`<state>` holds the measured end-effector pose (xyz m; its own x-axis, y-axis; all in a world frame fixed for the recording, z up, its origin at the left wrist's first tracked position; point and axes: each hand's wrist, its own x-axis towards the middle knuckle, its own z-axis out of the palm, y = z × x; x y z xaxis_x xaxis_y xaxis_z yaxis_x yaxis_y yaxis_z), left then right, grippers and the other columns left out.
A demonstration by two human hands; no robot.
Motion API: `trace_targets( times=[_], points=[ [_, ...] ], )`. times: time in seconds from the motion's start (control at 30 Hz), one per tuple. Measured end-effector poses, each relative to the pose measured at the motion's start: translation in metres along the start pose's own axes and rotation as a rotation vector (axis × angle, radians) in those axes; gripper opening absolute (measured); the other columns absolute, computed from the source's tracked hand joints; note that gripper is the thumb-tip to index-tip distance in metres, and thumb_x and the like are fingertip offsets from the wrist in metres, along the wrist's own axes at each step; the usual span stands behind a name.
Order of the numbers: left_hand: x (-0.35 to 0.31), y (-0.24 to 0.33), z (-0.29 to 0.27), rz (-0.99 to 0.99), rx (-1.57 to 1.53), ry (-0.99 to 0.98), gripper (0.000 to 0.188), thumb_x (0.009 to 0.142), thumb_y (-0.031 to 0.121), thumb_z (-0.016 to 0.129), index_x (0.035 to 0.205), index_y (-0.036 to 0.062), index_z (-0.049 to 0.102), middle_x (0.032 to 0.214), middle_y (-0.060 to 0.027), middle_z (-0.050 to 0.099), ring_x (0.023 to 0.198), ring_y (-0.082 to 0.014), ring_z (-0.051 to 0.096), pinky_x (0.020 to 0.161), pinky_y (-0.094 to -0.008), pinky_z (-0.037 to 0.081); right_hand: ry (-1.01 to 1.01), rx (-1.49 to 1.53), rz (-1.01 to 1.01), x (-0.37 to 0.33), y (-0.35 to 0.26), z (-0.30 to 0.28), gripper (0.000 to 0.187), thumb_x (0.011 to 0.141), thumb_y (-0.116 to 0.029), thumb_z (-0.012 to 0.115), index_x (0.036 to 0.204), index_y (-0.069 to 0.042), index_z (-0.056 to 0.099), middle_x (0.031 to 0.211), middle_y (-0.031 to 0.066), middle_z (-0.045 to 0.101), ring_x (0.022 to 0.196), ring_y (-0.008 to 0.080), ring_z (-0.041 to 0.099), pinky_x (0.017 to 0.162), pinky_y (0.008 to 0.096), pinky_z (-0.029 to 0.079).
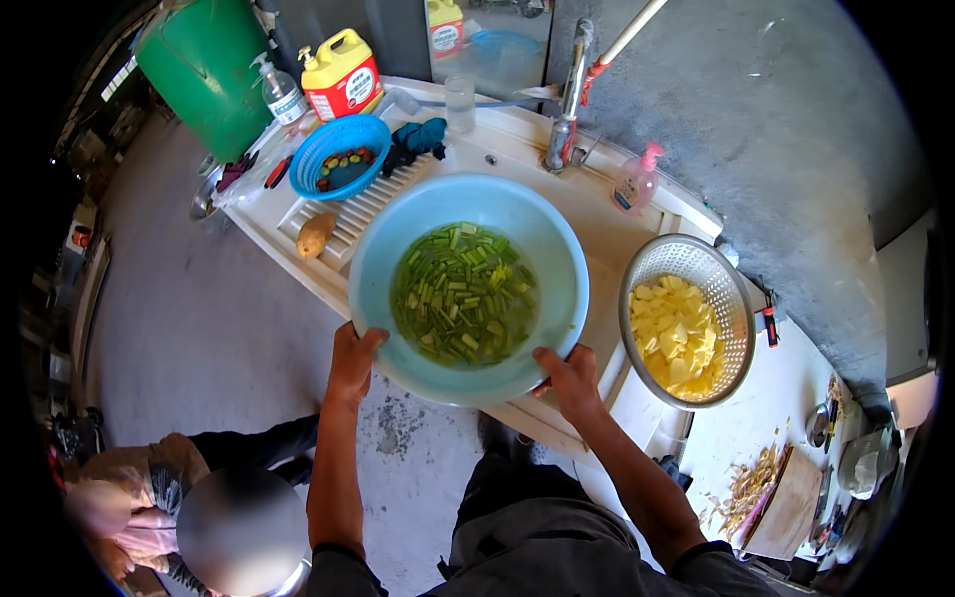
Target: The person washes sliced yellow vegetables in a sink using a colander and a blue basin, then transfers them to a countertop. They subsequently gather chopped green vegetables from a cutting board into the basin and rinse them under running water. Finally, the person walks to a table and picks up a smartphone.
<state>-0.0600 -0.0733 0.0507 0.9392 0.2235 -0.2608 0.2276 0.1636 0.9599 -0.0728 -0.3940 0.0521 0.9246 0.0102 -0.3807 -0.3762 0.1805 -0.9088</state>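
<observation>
Between my hands is a large light-blue basin, level over the sink's front edge. Cut green vegetable stems float in water inside it. My left hand grips the near-left rim, thumb over the edge. On the near-right rim, my right hand is closed the same way; the fingers of both hands are partly hidden under the basin. Just right of the basin stands a metal colander of sliced yellow potatoes.
Behind the basin are the white sink, a faucet and a pink pump bottle. A blue basket and a potato lie on the left drainboard. Peelings and a cutting board are at right. Another person is at lower left.
</observation>
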Motion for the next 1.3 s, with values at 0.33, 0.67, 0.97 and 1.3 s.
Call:
trace_targets(
  times=[0.33, 0.67, 0.97, 1.3],
  points=[
    [0.093, -0.015, 0.045, -0.072, 0.116, -0.105, 0.015, 0.084, 0.011, 0.065, 0.092, -0.0015, 0.065, 0.071, -0.0033, 0.063, 0.049, -0.0114, 0.054, 0.041, -0.0263, 0.039, 0.141, 0.100, -0.063, 0.035, 0.017, -0.019, 0.031, 0.089, -0.015, 0.064, 0.084, 0.016, 0.065, 0.066, 0.0165, 0.067, 0.048, 0.0181, 0.063, 0.044, 0.0292, 0.054],
    [0.172, -0.094, 0.081, -0.349, 0.173, -0.235, 0.027, 0.085, 0.008, 0.067, 0.108, -0.0055, 0.065, 0.091, -0.0158, 0.071, 0.073, -0.0274, 0.072, 0.054, -0.0411, 0.059, 0.284, 0.126, 0.040, 0.051, 0.070, -0.044, 0.030, 0.091, -0.019, 0.065, 0.094, 0.010, 0.065, 0.076, 0.0123, 0.066, 0.052, 0.0186, 0.061, 0.045, 0.0297, 0.053],
    [0.259, -0.148, 0.075, -0.405, 0.244, -0.219, 0.026, 0.076, -0.004, 0.068, 0.102, -0.0098, 0.067, 0.091, -0.0205, 0.069, 0.075, -0.0324, 0.070, 0.061, -0.0473, 0.058, 0.452, 0.184, 0.307, 0.096, 0.098, 0.002, 0.028, 0.089, -0.015, 0.069, 0.102, 0.007, 0.061, 0.085, 0.0133, 0.067, 0.061, 0.0211, 0.065, 0.050, 0.0310, 0.057],
    [0.330, -0.177, 0.049, -0.333, 0.313, -0.304, 0.025, 0.070, 0.002, 0.072, 0.091, -0.0092, 0.068, 0.078, -0.0145, 0.066, 0.065, -0.0276, 0.065, 0.057, -0.0410, 0.051, 0.363, -0.015, 0.429, 0.140, 0.124, 0.019, 0.044, 0.088, -0.026, 0.074, 0.117, 0.004, 0.060, 0.096, 0.0154, 0.070, 0.078, 0.0241, 0.071, 0.060, 0.0346, 0.057]
  ],
)
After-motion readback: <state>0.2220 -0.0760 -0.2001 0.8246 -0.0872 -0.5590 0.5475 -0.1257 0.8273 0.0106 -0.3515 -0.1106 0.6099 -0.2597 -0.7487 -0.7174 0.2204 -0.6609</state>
